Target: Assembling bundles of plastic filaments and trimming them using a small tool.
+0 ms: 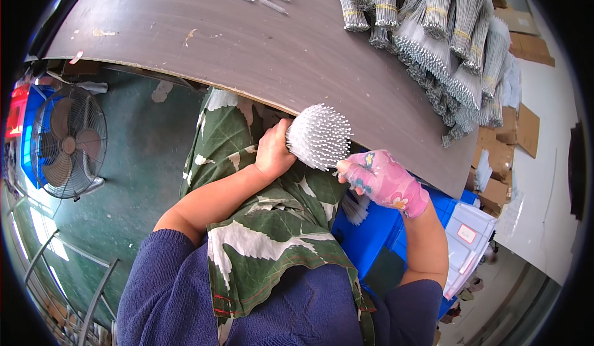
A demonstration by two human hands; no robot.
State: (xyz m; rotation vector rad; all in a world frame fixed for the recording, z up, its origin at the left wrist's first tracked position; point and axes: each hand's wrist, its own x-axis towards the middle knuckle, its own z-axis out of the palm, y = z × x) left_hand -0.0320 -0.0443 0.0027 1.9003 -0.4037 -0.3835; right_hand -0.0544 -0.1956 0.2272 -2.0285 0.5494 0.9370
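Apron [266,247] lies below brush bundle [318,137], beside blue crate [365,239].

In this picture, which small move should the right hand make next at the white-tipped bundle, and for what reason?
Probably the gloved right hand should gently separate one piece from the white-tipped bundle: it is right at the bundle's edge, while the left hand grips the other side. Whether it already pinches a piece, I cannot tell.

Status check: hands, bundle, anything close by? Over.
Left hand gripping white-tipped bundle. Gloved right hand at bundle's lower right, grip unclear. Tabletop close beyond.
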